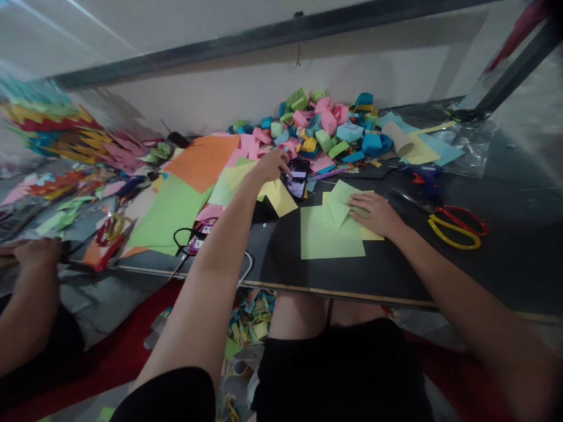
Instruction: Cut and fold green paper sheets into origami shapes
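Observation:
My left hand (272, 166) reaches over a dark smartphone (298, 183) with a lit screen, a finger stretched onto it and nothing gripped. Palm down, my right hand (373, 214) lies with fingers extended on a folded light green paper (339, 202). Under that fold is a flat light green square sheet (328, 240), and yellow paper (373, 232) sticks out beneath my right hand. Scissors with one red and one yellow handle (455, 234) lie to the right of my right hand. A yellow sheet (281, 199) sits beside the phone.
Folded paper pieces (325, 126) in several colours are heaped by the wall. Orange sheets (204, 161) and green sheets (169, 214) lie to the left, near other scissors (109, 228). A cardboard tube (398, 139) rests at the back right. Another person's hand (37, 252) shows far left.

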`<state>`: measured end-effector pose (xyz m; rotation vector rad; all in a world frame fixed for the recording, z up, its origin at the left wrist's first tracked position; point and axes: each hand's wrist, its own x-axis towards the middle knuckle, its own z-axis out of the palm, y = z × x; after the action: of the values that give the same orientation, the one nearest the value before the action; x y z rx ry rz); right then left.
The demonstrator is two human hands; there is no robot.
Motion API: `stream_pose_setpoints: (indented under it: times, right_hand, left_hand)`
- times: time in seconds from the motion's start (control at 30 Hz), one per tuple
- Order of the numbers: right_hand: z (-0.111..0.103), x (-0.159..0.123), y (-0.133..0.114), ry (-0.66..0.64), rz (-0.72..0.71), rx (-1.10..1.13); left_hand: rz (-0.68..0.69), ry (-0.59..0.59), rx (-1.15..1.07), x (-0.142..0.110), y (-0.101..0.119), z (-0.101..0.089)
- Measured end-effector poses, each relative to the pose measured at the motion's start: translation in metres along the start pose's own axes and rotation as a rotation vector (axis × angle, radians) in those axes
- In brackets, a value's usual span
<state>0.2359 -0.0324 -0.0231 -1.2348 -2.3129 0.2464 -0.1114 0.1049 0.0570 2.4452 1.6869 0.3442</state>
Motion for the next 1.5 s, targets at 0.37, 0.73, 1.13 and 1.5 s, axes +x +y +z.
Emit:
stream_pose_setpoints:
  times: [0.37, 0.73, 1.13, 1.5]
  right_hand:
    - [-0.003, 0.000, -0.004, -0.010, 0.010, 0.026]
    - [-0.011, -0.006, -0.013, 0.177, 0.167, 0.039]
    - [-0.022, -0.005, -0.015, 0.013, -0.106, 0.126]
    - [-0.036, -0.007, -0.005, -0.010, -0.094, 0.197]
  left_hand:
    - [-0.041, 0.277, 0.046, -0.005, 0.059, 0.003]
    - [0.258, -0.083, 0.025, -0.089, 0.159, 0.068]
    - [0.372, 0.064, -0.024, -0.085, 0.129, 0.085]
    - [0.340, 0.025, -0.008, -0.086, 0.138, 0.093]
